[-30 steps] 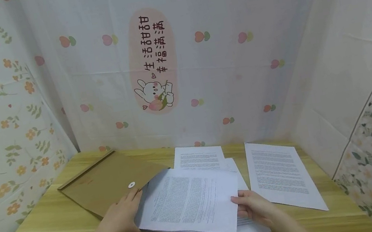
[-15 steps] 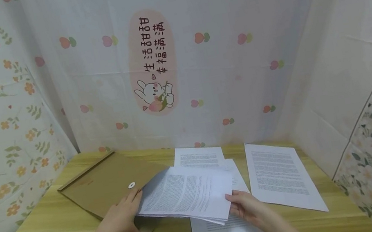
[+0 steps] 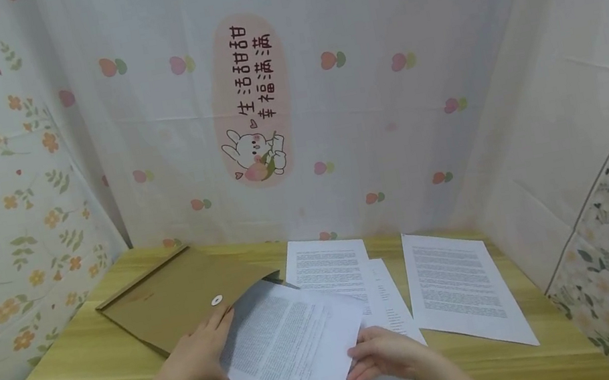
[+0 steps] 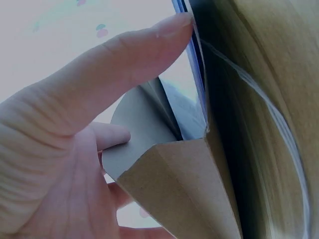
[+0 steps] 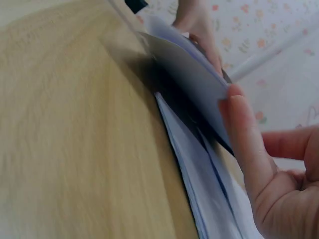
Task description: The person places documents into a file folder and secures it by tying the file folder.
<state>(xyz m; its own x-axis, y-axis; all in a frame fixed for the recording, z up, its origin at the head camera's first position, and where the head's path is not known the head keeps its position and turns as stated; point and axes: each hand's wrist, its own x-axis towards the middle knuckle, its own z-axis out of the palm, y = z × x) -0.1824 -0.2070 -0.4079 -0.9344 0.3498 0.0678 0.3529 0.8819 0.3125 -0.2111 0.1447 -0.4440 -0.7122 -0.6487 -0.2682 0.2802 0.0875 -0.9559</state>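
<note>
A brown kraft document envelope (image 3: 158, 297) with a white round button lies at the left of the table. My left hand (image 3: 199, 358) holds its mouth, fingers on the upper flap and thumb at the lower edge. In the left wrist view the thumb (image 4: 129, 57) lies along the opening, beside the folded side gusset (image 4: 174, 179). A stack of printed papers (image 3: 292, 345) sits partly inside the mouth, its outer end slanting toward me. My right hand (image 3: 379, 353) pinches the stack's right edge between thumb and fingers; in the right wrist view the stack (image 5: 192, 74) is raised over the table.
Two overlapping printed sheets, a back one (image 3: 325, 257) and a front one (image 3: 391, 300), lie behind and under the stack. Another printed sheet (image 3: 462, 288) lies apart at the right. Patterned curtains (image 3: 175, 117) close off the table's back and sides.
The stack's outer end has swung toward me and left, with my right hand moving left along with it. More of the sheets beneath shows. My left hand stays at the envelope's mouth.
</note>
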